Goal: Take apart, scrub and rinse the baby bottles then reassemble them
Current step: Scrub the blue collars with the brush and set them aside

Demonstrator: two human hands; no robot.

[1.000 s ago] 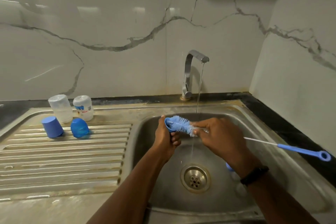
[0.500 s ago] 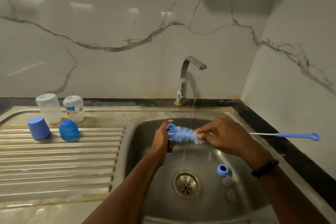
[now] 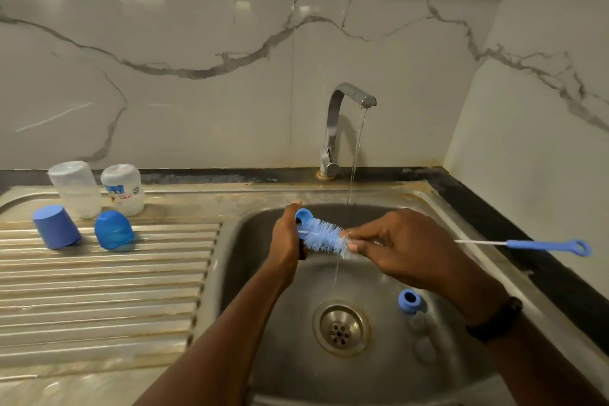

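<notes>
Over the sink basin (image 3: 263, 323) my left hand (image 3: 286, 241) grips a blue bottle collar ring (image 3: 304, 216). My right hand (image 3: 402, 247) pinches the wire of a blue bottle brush (image 3: 324, 237) just behind the bristles, whose tip lies in the ring. The brush's blue handle (image 3: 547, 245) sticks out to the right. A second blue collar ring (image 3: 408, 301) lies in the basin near the drain (image 3: 341, 328). Two clear bottle bodies (image 3: 77, 189) (image 3: 123, 189) stand upside down on the drainboard, with two blue caps (image 3: 56, 227) (image 3: 113, 230) in front of them.
The tap (image 3: 342, 128) runs a thin stream of water that falls just behind the brush. The ribbed steel drainboard (image 3: 108, 290) spreads to the left. A marble wall stands behind and on the right, with a black counter strip (image 3: 514, 231) along the sink's right edge.
The brush has swung from pointing down-right to nearly level, and both hands have shifted slightly. The second ring in the basin, hidden behind my right wrist a second ago, now shows.
</notes>
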